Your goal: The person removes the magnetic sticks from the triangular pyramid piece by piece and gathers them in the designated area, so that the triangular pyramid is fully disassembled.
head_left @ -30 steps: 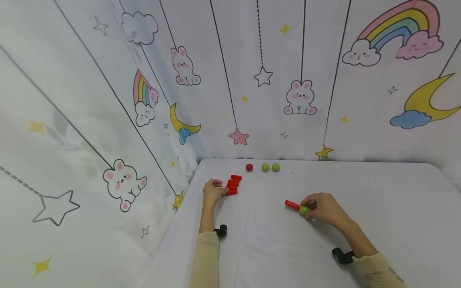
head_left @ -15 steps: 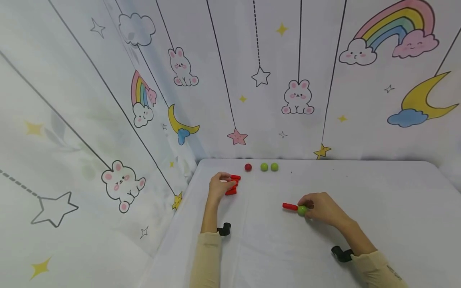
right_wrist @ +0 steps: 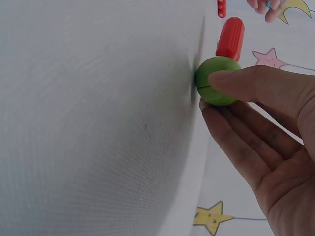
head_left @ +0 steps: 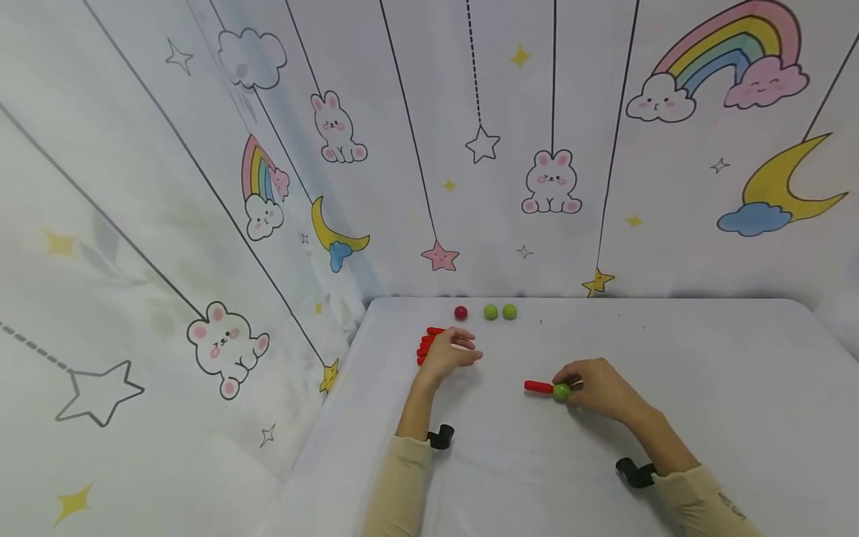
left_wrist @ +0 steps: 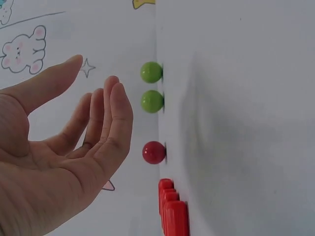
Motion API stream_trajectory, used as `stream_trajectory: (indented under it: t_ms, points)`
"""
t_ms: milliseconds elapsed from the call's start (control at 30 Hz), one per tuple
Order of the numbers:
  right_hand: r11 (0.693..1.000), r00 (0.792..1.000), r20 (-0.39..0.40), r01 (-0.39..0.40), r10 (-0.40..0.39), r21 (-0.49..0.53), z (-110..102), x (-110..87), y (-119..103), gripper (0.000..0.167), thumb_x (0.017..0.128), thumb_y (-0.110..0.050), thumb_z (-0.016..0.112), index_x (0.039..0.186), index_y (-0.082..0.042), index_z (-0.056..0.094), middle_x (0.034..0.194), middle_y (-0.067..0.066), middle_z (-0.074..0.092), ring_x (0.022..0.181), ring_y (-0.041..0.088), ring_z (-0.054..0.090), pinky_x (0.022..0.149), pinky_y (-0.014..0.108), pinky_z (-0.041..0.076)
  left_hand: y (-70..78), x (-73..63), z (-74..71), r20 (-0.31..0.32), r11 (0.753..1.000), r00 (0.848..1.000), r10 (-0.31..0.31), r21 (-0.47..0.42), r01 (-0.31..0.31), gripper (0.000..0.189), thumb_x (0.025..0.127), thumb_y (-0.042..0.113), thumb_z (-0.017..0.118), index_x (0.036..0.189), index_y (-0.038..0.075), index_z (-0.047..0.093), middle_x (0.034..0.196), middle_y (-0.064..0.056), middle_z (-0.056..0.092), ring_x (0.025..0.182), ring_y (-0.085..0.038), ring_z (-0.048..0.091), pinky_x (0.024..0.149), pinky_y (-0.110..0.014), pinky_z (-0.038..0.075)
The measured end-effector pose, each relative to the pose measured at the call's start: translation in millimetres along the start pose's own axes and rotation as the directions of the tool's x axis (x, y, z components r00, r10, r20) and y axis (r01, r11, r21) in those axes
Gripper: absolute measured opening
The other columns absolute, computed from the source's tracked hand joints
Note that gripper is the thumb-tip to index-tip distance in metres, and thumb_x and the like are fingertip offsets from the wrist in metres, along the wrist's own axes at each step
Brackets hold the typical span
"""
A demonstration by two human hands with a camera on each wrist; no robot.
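Observation:
Between the thumb and fingers of my right hand (head_left: pixel 604 389) is a green ball (right_wrist: pixel 216 81), pinched close to the white tabletop. A red ribbed stick (head_left: pixel 538 386) lies against the ball, its end touching or joined to it; which of these cannot be told. My left hand (head_left: pixel 448 358) hovers empty over the table, fingers loosely bent and thumb apart, as the left wrist view shows. Just left of it, partly covered by that hand in the head view, lies a row of several red sticks (left_wrist: pixel 176 219).
Along the table's far edge sit a red ball (head_left: pixel 460 312) and two green balls, one green ball (head_left: pixel 491 312) beside another green ball (head_left: pixel 510 312). Behind the white table (head_left: pixel 705 388) hangs a curtain (head_left: pixel 403 186) printed with bunnies and stars.
My left hand has moved right from the left side of the red stick row, passing over it. The right hand keeps the green ball; the stick beside it has swung to nearly level.

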State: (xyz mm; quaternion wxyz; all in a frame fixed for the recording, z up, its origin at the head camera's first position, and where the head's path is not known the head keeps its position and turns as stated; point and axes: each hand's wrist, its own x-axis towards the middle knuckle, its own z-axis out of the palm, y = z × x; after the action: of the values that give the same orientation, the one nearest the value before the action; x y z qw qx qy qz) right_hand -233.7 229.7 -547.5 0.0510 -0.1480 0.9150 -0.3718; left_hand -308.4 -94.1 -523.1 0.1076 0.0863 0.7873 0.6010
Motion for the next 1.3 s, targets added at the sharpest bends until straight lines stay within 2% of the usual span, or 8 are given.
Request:
stream_trajectory:
  t_ms: [167, 333, 500, 800, 1000, 1167, 1300]
  points:
    - [1.000, 1.000, -0.005, 0.017, -0.017, -0.002, -1.0, -1.4, -1.4, 0.032, 0.079, 0.005, 0.084, 0.107, -0.011, 0.079, 0.104, -0.001, 0.075, 0.097, 0.019, 0.072, 0.082, 0.037, 0.062, 2.8, -2.1, 18.1, 0.054, 1.000, 0.999, 0.002, 0.017, -0.003, 0.043, 0.088, 0.017, 0.085, 0.125, 0.004, 0.067, 0.108, -0.006, 0.070, 0.091, -0.019, 0.070, 0.083, -0.033, 0.060]
    - [1.000, 1.000, -0.008, 0.018, -0.018, -0.016, -0.9, -1.4, -2.3, 0.033, 0.079, 0.005, 0.084, 0.107, -0.011, 0.079, 0.104, -0.001, 0.075, 0.096, 0.019, 0.072, 0.082, 0.038, 0.062, 3.5, -3.2, 35.6, 0.123, 0.999, 0.992, -0.013, 0.044, 0.007, 0.048, 0.089, 0.018, 0.084, 0.130, 0.001, 0.065, 0.110, -0.007, 0.070, 0.091, -0.018, 0.070, 0.085, -0.034, 0.060]
    - [1.000, 1.000, -0.011, 0.018, -0.018, -0.020, -1.2, -0.6, -3.1, 0.031, 0.079, 0.003, 0.085, 0.106, -0.012, 0.080, 0.103, -0.001, 0.075, 0.096, 0.019, 0.071, 0.084, 0.040, 0.062, 2.5, -3.1, 46.8, 0.131, 0.997, 0.991, -0.018, 0.070, 0.009, 0.045, 0.089, 0.017, 0.084, 0.128, 0.002, 0.066, 0.110, -0.009, 0.070, 0.089, -0.017, 0.070, 0.084, -0.035, 0.059]
    - [1.000, 1.000, 0.004, 0.022, -0.022, -0.007, -1.1, 0.6, -2.1, 0.030, 0.080, 0.001, 0.086, 0.107, -0.012, 0.080, 0.104, -0.001, 0.075, 0.096, 0.018, 0.071, 0.086, 0.042, 0.061, -1.5, -2.4, 62.9, 0.180, 0.999, 0.983, -0.037, 0.039, 0.031, 0.042, 0.088, 0.013, 0.085, 0.124, 0.001, 0.067, 0.103, -0.005, 0.070, 0.082, -0.017, 0.074, 0.079, -0.032, 0.060]
    - [0.999, 0.999, 0.017, 0.042, -0.043, 0.020, 1.1, 0.9, -2.5, 0.029, 0.081, 0.001, 0.086, 0.106, -0.013, 0.080, 0.104, -0.002, 0.076, 0.097, 0.019, 0.071, 0.086, 0.043, 0.061, -3.7, -4.1, 73.3, 0.188, 0.995, 0.982, -0.022, 0.098, 0.004, 0.038, 0.086, 0.013, 0.086, 0.119, 0.003, 0.069, 0.098, -0.002, 0.071, 0.079, -0.013, 0.068, 0.071, -0.027, 0.054]
    - [0.998, 0.999, 0.017, 0.051, -0.051, 0.021, 3.7, 1.2, -2.8, 0.029, 0.081, 0.001, 0.085, 0.105, -0.013, 0.080, 0.103, -0.002, 0.076, 0.097, 0.018, 0.072, 0.085, 0.043, 0.061, -5.3, -4.5, 80.2, 0.186, 0.987, 0.982, -0.009, 0.160, -0.021, 0.035, 0.085, 0.013, 0.087, 0.115, 0.005, 0.071, 0.096, -0.001, 0.072, 0.080, -0.010, 0.064, 0.071, -0.025, 0.051]
    - [0.998, 0.998, 0.017, 0.056, -0.056, 0.023, 4.3, 0.9, -3.1, 0.029, 0.080, 0.001, 0.085, 0.105, -0.013, 0.080, 0.103, -0.002, 0.076, 0.097, 0.018, 0.072, 0.085, 0.043, 0.061, -6.9, -4.2, 83.0, 0.189, 0.988, 0.982, -0.014, 0.156, -0.016, 0.035, 0.084, 0.011, 0.087, 0.114, 0.006, 0.071, 0.096, -0.004, 0.074, 0.080, -0.009, 0.065, 0.072, -0.024, 0.051]
